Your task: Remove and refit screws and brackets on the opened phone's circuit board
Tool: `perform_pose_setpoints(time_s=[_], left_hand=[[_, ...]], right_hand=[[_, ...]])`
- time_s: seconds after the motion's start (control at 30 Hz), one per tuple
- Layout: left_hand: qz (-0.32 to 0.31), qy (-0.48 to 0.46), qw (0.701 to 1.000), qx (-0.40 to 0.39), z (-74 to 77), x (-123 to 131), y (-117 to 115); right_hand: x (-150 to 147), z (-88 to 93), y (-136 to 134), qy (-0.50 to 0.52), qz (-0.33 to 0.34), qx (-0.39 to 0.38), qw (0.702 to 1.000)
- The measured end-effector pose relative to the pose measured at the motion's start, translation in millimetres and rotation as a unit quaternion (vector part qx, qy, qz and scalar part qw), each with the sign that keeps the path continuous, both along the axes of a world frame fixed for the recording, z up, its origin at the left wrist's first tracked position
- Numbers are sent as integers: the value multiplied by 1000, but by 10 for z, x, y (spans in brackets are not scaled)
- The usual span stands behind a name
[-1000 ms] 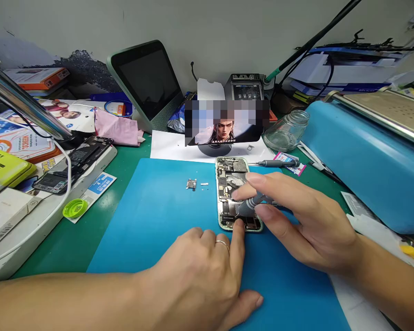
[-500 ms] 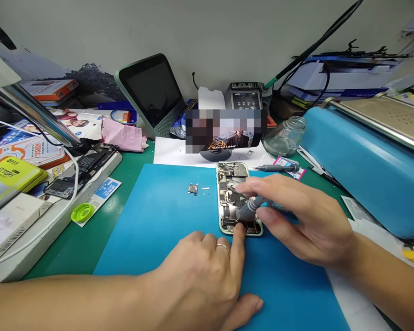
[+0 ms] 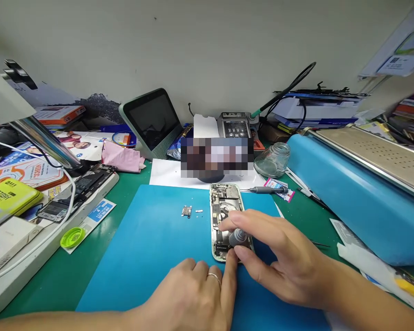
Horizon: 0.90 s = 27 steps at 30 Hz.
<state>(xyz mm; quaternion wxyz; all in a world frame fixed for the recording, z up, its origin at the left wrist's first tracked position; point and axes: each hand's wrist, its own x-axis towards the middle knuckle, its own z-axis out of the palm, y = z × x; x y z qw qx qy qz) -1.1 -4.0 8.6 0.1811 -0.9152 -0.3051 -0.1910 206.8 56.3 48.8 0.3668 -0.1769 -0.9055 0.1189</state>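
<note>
An opened smartphone (image 3: 224, 216) lies on a blue mat (image 3: 141, 239), its inner parts showing. My right hand (image 3: 283, 257) holds a grey ribbed screwdriver (image 3: 239, 236) over the phone's lower half, between thumb and fingers; its tip is hidden. The index finger of my left hand (image 3: 196, 289) is stretched onto the phone's lower edge, while the other fingers curl on the mat and the thumb is out of sight. Left of the phone lie a small metal-coloured part (image 3: 186, 211) and a tiny silver piece (image 3: 199, 211).
Behind the phone lies a second screwdriver (image 3: 265, 190), near a glass jar (image 3: 274, 160). A blue machine (image 3: 359, 197) stands on the right. On the left are a white ledge (image 3: 31, 271) with another phone body (image 3: 79, 188), and a green cap (image 3: 72, 237). A tablet-like screen (image 3: 153, 119) stands behind.
The view has tilted up, so things sit lower in the picture. The screwdriver in my right hand now appears more upright. My left finger stays on the phone's lower edge.
</note>
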Motion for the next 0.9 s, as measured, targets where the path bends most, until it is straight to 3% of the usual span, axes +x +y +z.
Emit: perform_pose_setpoints(time_s=[0.9], left_hand=[[-7,2,1000,-23,29,4,14]], right_hand=[[-2,-39,-24,-23,-12,-65,998]])
